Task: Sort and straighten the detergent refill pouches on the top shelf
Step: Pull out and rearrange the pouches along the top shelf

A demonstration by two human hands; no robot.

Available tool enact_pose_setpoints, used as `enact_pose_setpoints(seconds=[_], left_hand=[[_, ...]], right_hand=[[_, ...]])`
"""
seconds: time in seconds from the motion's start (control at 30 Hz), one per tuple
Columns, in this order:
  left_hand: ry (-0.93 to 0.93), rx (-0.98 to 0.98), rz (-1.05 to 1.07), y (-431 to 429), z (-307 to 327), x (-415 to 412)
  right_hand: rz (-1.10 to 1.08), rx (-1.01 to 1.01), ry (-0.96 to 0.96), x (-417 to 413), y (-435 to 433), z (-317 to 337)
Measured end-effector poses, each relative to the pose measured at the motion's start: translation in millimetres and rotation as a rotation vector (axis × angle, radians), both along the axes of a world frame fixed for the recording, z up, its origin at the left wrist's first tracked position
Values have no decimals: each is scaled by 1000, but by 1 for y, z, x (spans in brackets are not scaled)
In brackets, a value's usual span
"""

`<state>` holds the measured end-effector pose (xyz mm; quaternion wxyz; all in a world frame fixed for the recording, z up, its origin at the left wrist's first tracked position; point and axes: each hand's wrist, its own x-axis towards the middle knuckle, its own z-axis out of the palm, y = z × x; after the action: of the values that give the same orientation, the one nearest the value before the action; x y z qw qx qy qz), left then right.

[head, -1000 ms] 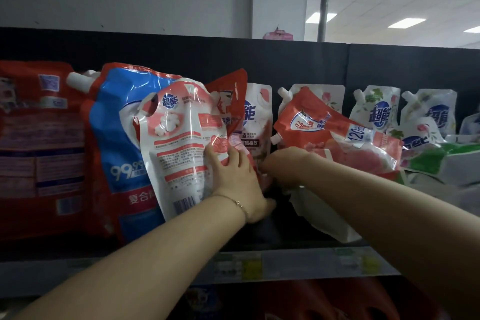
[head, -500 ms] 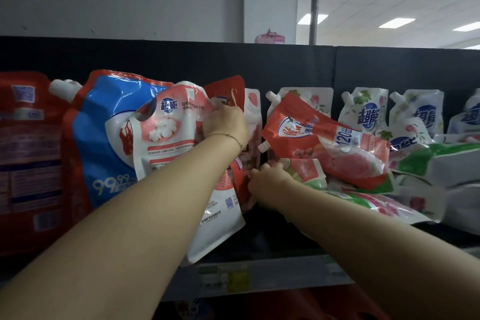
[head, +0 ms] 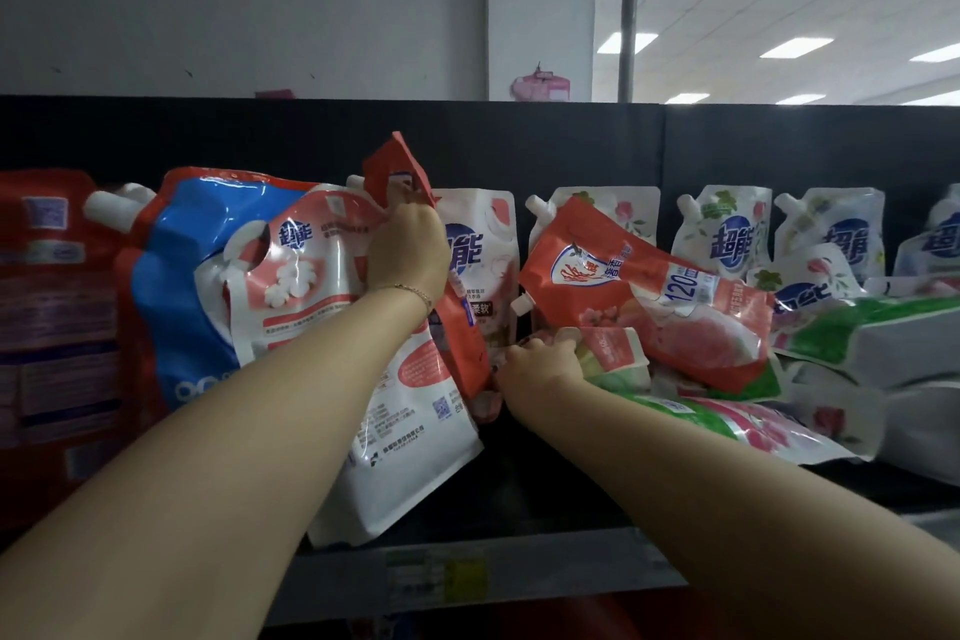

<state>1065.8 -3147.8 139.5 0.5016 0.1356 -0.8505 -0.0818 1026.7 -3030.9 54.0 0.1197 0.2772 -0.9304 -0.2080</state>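
Top shelf (head: pixel 519 569). Left of white-pink pouch (head: pixel 311 286): blue pouch (head: pixel 176 276), leaning. Just right of it: left hand (head: pixel 410 250) pinching upper end of narrow red pouch (head: pixel 397 172). Further right: right hand (head: pixel 540 372), fingers curled onto pink-green pouch (head: pixel 613 353), under tilted red pouch (head: pixel 644 296). Far right: green-white pouches (head: pixel 857 333) lying flat.

left hand (head: pixel 410 250) rose 12 o'clock, lifts red pouch (head: pixel 395 172) | white pouch (head: pixel 311 286) slid 6 o'clock | right hand (head: pixel 543 369) grips pink pouch (head: pixel 613 353)

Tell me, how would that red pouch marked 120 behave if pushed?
The red pouch marked 120 looks glossy, so probably slippery. It lies tilted atop other pouches, so a push may slide it. Its creased, bulging film suggests floppy.
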Motion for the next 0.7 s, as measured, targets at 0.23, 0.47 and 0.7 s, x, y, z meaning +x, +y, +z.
enact_pose_setpoints(seconds=[0.23,0.47,0.7], left_hand=[[144,71,-61,-8,17,5],[199,60,-100,-3,34,-1],[128,18,-132,-7,23,-12]], right_hand=[[41,127,14,-4,9,7],[241,108,25,-22,40,39],[406,-53,-70,-30,86,73]])
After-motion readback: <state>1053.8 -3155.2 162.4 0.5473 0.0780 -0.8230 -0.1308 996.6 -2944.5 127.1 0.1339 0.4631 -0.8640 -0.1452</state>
